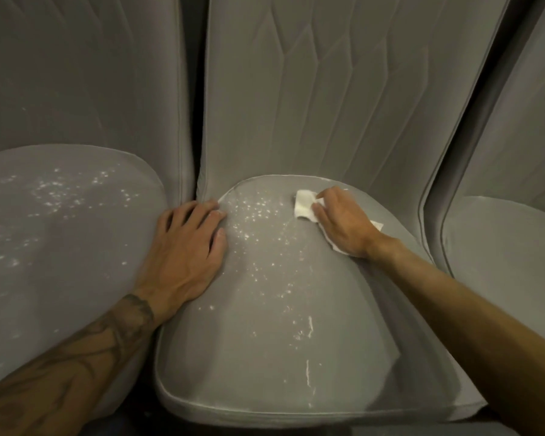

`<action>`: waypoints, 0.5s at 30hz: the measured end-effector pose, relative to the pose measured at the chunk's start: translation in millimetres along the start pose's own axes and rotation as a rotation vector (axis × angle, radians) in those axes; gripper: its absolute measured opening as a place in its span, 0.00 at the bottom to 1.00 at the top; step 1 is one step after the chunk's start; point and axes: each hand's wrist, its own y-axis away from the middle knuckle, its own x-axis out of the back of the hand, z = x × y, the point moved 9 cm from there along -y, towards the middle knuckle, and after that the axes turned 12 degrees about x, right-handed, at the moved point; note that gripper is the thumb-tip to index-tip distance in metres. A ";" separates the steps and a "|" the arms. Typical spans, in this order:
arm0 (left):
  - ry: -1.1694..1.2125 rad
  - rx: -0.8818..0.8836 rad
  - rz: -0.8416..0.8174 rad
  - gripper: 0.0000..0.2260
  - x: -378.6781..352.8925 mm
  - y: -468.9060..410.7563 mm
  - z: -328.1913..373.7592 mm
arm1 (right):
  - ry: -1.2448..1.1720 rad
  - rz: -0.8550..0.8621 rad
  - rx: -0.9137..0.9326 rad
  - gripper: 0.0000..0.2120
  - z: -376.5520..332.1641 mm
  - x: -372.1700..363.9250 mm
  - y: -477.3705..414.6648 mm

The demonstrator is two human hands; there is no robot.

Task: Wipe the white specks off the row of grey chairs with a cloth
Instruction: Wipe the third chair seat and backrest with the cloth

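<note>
- Right hand (pixel 343 220), centre right of frame, presses a white cloth (pixel 304 204) flat-fingered on the middle seat (pixel 265 357).
- Left hand (pixel 186 243) rests spread at its left edge.
- White specks (pixel 258 215) still cover the middle seat and left seat (pixel 60 231); wiping seems barely begun.

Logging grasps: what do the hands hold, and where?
Right hand presses the white cloth, at its middle, onto the seat; left hand holds nothing.
</note>
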 end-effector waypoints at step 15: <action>0.007 0.019 -0.013 0.18 0.6 0.5 -1.0 | -0.008 0.040 -0.099 0.15 -0.3 -3.4 -39.6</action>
